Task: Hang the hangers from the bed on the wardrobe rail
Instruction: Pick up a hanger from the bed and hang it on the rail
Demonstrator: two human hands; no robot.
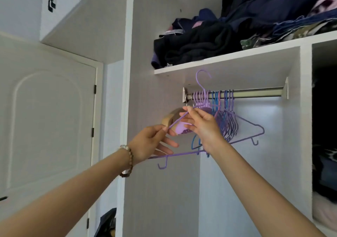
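A purple wire hanger point(182, 153) is held up in front of the wardrobe, its hook point(201, 79) raised just above the silver rail point(255, 93). My left hand point(153, 142) pinches the hanger's left sloping arm. Higher up that arm, near the neck, my right hand point(202, 125) pinches it too. Several purple, blue and pink hangers point(223, 112) hang bunched at the rail's left end, partly hidden behind my right hand. The bed is out of view.
A white shelf point(228, 58) piled with dark folded clothes point(209, 41) sits just above the rail. A tan and purple object point(173, 120) lies against the wardrobe's left wall behind my hands. A white door point(47, 120) is at left. A dark compartment point(324, 127) is at right.
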